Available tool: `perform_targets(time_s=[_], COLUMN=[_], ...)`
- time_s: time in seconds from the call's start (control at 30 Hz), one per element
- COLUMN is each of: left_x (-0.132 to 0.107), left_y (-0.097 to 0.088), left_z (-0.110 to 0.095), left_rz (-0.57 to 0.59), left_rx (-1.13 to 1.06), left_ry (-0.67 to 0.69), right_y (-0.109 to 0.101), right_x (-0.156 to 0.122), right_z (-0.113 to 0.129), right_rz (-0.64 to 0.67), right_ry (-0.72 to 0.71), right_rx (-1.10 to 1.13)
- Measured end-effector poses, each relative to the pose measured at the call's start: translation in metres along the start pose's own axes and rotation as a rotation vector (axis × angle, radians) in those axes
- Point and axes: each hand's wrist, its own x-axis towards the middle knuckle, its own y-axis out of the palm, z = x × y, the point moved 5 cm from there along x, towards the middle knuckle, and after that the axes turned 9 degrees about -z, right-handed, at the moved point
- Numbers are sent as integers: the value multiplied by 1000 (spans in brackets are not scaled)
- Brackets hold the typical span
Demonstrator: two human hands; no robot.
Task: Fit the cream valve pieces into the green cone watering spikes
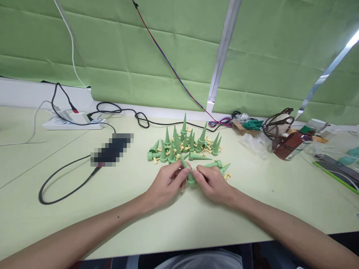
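My left hand [168, 183] and my right hand [213, 184] meet at the middle of the pale green table [179, 224]. Both pinch one green plastic cone spike [188, 172], its tip slanting up to the left between my fingers. A small cream part seems pressed at my right fingertips, too small to be sure. Just behind my hands lies a pile of several green cone spikes [183, 144], some upright, some on their sides, mixed with small cream connector pieces [208, 144]. Two more green spikes [217, 164] lie beside my right hand.
A white power strip [73, 121] with plugs sits at the back left, and black cables [67, 179] loop across the table to a blurred dark device [112, 150]. At the right are a brown bag [287, 144], clear plastic bags [252, 142] and a phone [338, 170]. Green panels stand behind.
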Motion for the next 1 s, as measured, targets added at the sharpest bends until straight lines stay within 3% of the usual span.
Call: perform_targets(time_s=[0.37,0.6,0.87,1.0], left_x=[-1,-3,-3,-4], left_y=[4,6,11,12], left_z=[2,2,5,8], left_rz=[60,92,140,146], left_rx=[-189,-220,-301,-321], left_ry=[-152,-172,-229,-256], right_y=[2,3,7,9], right_x=[-2,-3,-7,-7], right_z=[7,10,17,18], right_rz=[19,46,92,103], right_ry=[-89,-151,-314,-313], right_rx=[-43,-81,-254,-285])
